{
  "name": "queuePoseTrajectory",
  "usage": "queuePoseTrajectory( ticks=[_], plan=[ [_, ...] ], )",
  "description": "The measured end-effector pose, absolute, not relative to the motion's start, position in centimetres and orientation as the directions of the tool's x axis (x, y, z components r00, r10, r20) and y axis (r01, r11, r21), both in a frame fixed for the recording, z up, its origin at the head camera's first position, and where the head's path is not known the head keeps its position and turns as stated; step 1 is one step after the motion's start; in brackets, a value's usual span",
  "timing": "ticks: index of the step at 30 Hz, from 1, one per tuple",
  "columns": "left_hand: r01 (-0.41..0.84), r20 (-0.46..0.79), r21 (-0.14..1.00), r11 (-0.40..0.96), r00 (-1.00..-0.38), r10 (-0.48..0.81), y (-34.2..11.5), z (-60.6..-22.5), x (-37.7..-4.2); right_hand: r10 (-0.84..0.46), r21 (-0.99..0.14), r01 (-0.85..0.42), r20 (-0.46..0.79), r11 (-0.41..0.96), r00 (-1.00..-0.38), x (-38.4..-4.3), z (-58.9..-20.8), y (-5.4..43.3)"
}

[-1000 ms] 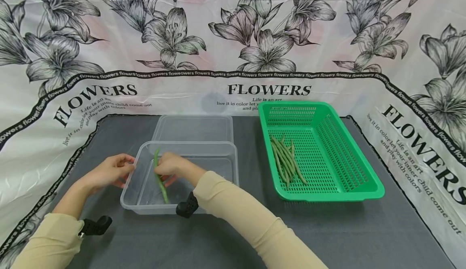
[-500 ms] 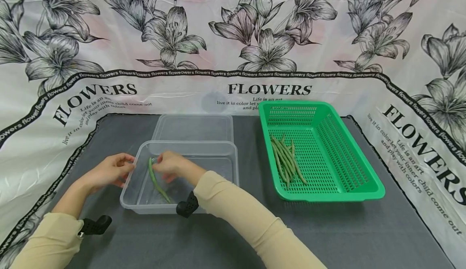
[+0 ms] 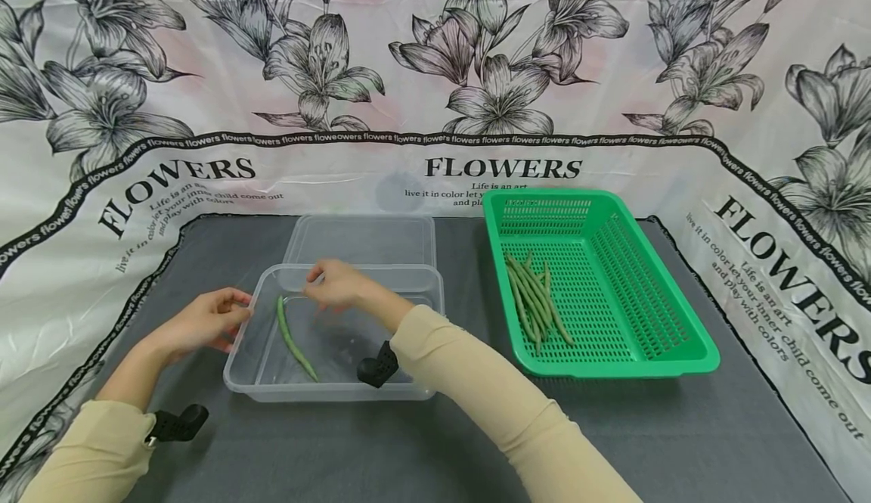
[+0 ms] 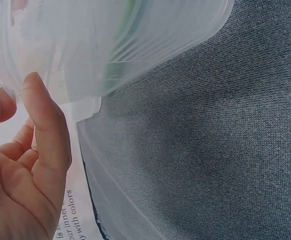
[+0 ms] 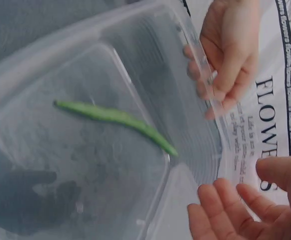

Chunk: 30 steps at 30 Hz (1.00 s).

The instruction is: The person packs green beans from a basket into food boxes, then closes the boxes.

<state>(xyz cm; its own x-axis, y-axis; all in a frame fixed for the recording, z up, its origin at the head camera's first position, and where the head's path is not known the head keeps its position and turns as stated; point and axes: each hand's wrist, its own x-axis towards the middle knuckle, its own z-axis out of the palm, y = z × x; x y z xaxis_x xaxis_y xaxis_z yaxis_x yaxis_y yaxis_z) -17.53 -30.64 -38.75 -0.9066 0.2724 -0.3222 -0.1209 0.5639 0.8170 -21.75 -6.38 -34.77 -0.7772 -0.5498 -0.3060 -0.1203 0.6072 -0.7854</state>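
Note:
A single green bean (image 3: 292,340) lies on the floor of a clear plastic container (image 3: 340,392), near its left wall. At the container's left end, my left hand (image 3: 212,320) holds the rim, thumb at the edge and curled fingers against the outer wall. My right hand (image 3: 340,285) hovers over the far part of the container. The right wrist view has this hand (image 5: 250,212) holding nothing, fingers loosely bent and thumb apart, with the bean (image 5: 115,116) some way off.
A green perforated basket (image 3: 653,314) stands to the right, with a bunch of green beans (image 3: 534,299) along its left side. Behind the container lies a clear flat lid (image 3: 364,240). A floral cloth (image 3: 435,57) rises behind the dark grey table surface (image 3: 476,442).
My right hand let go of the green bean, which came to rest by the container's left wall. The hand then rose away toward the back right. My left hand stayed at the rim.

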Motion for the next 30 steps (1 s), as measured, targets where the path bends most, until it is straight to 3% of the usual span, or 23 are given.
queuePoseTrajectory(
  ticks=[12, 30],
  plan=[
    [-0.125, -0.328, 0.817, 0.563, -0.904, 0.275, -30.5, -38.5, -17.3, -0.638, -0.61, -0.461, -0.096, 0.644, -0.764, -23.2, -33.4, -3.0],
    [-0.124, -0.328, 0.812, 0.57, -0.905, 0.27, -30.3, -38.4, -17.2, -0.579, -0.51, -0.491, -0.016, 0.706, -0.815, -26.4, -30.5, 4.4]
  ],
)
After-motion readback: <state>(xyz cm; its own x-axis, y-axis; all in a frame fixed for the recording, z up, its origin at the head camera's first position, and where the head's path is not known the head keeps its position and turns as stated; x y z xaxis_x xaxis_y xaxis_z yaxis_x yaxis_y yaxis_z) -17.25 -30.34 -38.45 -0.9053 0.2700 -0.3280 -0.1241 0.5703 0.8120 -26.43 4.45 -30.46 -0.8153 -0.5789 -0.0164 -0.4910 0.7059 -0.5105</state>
